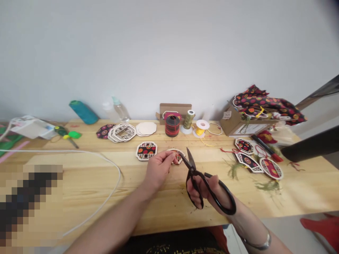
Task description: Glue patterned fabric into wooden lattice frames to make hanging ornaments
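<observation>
Black-handled scissors are gripped in my right hand, their blades parted and pointing away from me. My left hand is closed in a pinch just left of the blade tips; what its fingertips hold is too small to make out. Partly behind those fingertips lies a round-topped ornament with a pale frame and dark red patterned cloth. Left of it, a pale-framed octagonal ornament with black-and-red patterned cloth rests flat on the wooden table.
Along the back stand a red-and-black cord spool, a green thread spool and a yellow cord spool. Lattice frames lie stacked left. A cardboard box and finished ornaments sit right. A white cable curves across the left.
</observation>
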Demonstrator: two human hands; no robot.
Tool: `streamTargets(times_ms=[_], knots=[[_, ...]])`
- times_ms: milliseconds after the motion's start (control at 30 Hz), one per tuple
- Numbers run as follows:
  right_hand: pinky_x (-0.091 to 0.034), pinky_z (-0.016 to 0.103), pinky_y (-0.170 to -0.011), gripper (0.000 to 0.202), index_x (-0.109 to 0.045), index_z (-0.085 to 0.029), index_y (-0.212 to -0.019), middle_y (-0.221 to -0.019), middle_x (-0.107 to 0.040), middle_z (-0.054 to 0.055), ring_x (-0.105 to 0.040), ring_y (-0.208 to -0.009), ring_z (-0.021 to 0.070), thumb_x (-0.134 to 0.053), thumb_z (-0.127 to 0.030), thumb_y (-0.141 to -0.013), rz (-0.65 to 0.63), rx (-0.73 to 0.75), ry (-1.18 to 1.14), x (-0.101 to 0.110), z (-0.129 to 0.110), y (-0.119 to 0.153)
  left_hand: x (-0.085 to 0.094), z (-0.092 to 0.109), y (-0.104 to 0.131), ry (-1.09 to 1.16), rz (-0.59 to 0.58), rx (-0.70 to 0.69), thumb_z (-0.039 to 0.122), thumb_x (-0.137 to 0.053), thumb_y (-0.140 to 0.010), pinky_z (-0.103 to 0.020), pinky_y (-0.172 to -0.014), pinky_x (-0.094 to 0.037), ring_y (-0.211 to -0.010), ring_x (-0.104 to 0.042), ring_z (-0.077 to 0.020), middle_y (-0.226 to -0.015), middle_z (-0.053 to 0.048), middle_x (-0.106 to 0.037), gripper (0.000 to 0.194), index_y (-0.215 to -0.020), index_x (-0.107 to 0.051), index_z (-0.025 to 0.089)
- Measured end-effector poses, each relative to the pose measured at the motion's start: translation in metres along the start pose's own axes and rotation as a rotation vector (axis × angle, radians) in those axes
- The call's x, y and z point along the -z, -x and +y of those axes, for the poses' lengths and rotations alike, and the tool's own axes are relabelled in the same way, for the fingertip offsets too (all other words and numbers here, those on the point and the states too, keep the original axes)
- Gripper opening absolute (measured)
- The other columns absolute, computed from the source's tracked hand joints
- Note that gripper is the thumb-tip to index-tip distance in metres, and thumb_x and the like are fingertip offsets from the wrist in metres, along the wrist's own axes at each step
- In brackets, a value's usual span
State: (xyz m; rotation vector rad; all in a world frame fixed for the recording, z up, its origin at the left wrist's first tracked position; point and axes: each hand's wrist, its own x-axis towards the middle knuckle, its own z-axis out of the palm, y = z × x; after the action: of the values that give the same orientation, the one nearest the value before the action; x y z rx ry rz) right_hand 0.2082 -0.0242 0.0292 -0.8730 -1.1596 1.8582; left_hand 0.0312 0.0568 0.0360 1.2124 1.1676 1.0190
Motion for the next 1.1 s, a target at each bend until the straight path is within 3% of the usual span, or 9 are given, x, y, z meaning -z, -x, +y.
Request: streamTargets(times_ms=[133,267,500,800,1100], knots=[[-0.036,0.023,-0.046,0.08,-0.058,-0.013,-0.088,-0.065,-0.043,-0.002,-0.041,-0.052,0.0092,-0.035,-0.087,-0.069,-0.016,-0.068,-0.053,-0.003,0.0,-0.004,-0.001,0.005,0.001,-0.038,0.018,-0.016,0.033,-0.06,-0.08,-0.022,-0.045,-0.03,-0.044,-0.037,-0.0068,-0.065,0.0,-0.064,0.023,-0.066,-0.067,0.016],[-0.035,0.022,-0.044,0.076,-0.058,-0.014,-0.082,-0.062,-0.042,-0.003,-0.04,-0.049,0.0081,-0.04,-0.087,-0.067,-0.009,-0.087,-0.104,-0.007,-0.006,-0.008,-0.002,0.008,0.003,-0.08,0.036,-0.063,0.029,-0.059,-0.08,-0.022,-0.05,-0.038,-0.049,-0.048,-0.0094,-0.064,0.0,-0.065,0.019,-0.069,-0.068,0.017],[-0.035,0.022,-0.044,0.077,-0.059,-0.013,-0.081,-0.061,-0.043,-0.003,-0.04,-0.048,0.0078,-0.039,-0.086,-0.068,0.039,-0.076,-0.099,-0.01,-0.006,-0.007,-0.003,-0.003,0.005,-0.147,0.074,-0.302,0.026,-0.058,-0.082,-0.021,-0.068,-0.05,-0.067,-0.063,-0.0125,-0.068,0.0,-0.069,0.016,-0.075,-0.069,0.017],[-0.037,0.022,-0.046,0.072,-0.06,-0.013,-0.082,-0.063,-0.044,-0.002,-0.04,-0.051,0.008,-0.043,-0.082,-0.073,0.058,-0.04,-0.151,-0.01,-0.004,-0.006,-0.001,-0.009,0.007,-0.37,0.126,-0.468,0.023,-0.056,-0.086,-0.023,-0.069,-0.052,-0.071,-0.068,-0.0139,-0.079,-0.004,-0.075,0.018,-0.088,-0.072,0.014],[-0.039,0.021,-0.048,0.073,-0.061,-0.012,-0.092,-0.066,-0.047,-0.001,-0.044,-0.053,0.0086,-0.041,-0.08,-0.075,0.021,-0.029,-0.115,-0.005,0.0,-0.003,-0.001,-0.011,0.007,-0.58,0.201,-0.678,0.017,-0.056,-0.086,-0.022,-0.062,-0.051,-0.064,-0.069,-0.0137,-0.078,-0.004,-0.076,0.016,-0.089,-0.072,0.014]])
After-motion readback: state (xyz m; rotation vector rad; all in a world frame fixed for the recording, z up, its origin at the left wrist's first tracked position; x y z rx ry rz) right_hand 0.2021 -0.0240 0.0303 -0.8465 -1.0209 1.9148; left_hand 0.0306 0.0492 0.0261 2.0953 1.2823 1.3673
